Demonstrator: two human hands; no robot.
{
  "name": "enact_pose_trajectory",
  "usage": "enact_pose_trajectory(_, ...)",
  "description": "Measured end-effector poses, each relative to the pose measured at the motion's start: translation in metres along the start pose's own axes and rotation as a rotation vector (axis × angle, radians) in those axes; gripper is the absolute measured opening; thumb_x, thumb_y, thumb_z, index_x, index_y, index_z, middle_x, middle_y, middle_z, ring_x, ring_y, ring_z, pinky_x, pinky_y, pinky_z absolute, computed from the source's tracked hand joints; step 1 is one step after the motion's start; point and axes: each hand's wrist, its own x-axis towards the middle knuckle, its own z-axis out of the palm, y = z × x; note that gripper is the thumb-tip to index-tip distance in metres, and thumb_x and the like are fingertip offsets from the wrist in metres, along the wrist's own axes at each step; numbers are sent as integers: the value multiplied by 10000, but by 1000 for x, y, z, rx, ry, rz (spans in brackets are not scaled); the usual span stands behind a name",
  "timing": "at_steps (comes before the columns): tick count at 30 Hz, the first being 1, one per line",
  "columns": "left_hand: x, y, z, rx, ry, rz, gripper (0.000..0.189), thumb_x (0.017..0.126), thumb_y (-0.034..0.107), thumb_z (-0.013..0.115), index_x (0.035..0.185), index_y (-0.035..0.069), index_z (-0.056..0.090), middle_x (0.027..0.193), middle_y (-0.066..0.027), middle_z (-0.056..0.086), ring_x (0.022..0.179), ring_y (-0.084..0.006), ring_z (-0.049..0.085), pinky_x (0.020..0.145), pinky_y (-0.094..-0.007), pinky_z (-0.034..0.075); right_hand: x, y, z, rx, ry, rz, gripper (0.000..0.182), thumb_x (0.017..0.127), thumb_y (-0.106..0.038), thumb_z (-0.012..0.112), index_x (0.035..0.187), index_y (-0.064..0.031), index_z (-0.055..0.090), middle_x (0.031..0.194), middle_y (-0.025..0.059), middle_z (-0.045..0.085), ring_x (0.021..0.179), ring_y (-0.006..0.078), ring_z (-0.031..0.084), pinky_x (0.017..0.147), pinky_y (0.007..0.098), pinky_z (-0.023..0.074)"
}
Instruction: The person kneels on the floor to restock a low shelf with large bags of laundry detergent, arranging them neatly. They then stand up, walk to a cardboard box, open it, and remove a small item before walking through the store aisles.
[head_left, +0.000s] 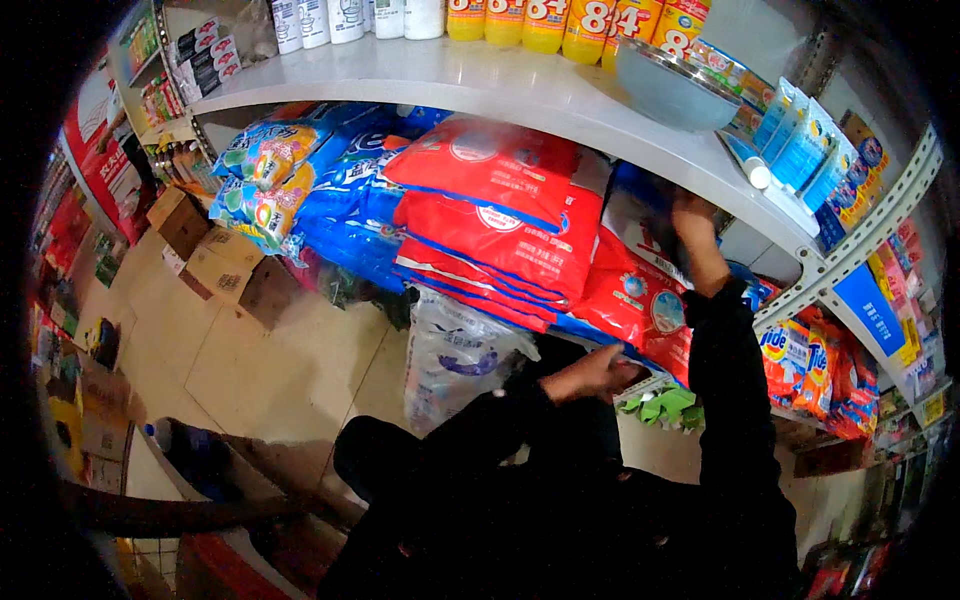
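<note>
My right hand reaches under the white shelf, beside a dark and white bag at the back. Its fingers are partly in shadow, so its grip is unclear. Lower down, my left hand is by the front edge of the lower shelf, just below a red laundry-detergent bag that leans at a slant. Whether those fingers touch the bag's blue-trimmed edge cannot be made out. Left of my hands, several red detergent bags lie stacked flat.
Blue detergent bags lie left of the red stack. A white plastic sack stands on the floor in front. Cardboard boxes sit at the left. Overhead, the shelf holds yellow bottles and a metal bowl. Tide bags are at right.
</note>
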Motion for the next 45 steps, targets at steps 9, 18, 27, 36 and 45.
enact_pose_trajectory(9, -57, 100, -138, -314, 703, 286, 280, 882, 60, 516, 1153, 14, 459, 1018, -120, 564, 888, -224, 594, 757, -358, 532, -10, -183, -1, 559, -347, -654, 464, 900, -364, 434, 1284, -105, 449, 1292, 190, 445, 1197, 381, 405, 1004, 448, 325)
enact_pose_trajectory(18, -13, 139, -178, -482, 683, 168, 358, 945, 250, 412, 1154, -40, 432, 1023, -186, 560, 890, -334, 605, 792, -430, 516, 65, -165, 44, 492, -117, -595, 450, 919, -420, 386, 1239, -117, 478, 1284, 186, 452, 1209, 374, 380, 1038, 428, 261)
enact_pose_trajectory(27, -23, 151, -181, -81, 828, 88, 379, 924, 372, 463, 1042, 20, 537, 870, -78, 592, 734, -184, 622, 584, -301, 531, -47, -178, -23, 399, -133, -906, 609, 771, -236, 583, 1290, 15, 385, 1295, 185, 410, 1196, 377, 372, 998, 443, 322)
enact_pose_trajectory(36, -17, 162, -166, -404, 857, 82, 435, 882, 448, 522, 947, 20, 554, 863, -79, 593, 747, -198, 643, 631, -300, 547, -25, -170, -23, 331, -11, -932, 397, 748, -96, 511, 1129, 14, 511, 1016, 142, 529, 922, 314, 514, 797, 385, 448)
enact_pose_trajectory(45, -55, 123, -122, -216, 960, 135, 343, 875, 341, 573, 973, 13, 595, 860, -63, 617, 673, -145, 588, 567, -291, 526, -75, -144, -83, 663, -461, -899, 612, 748, -219, 644, 1248, 38, 402, 1236, 213, 416, 1175, 388, 401, 1006, 440, 326)
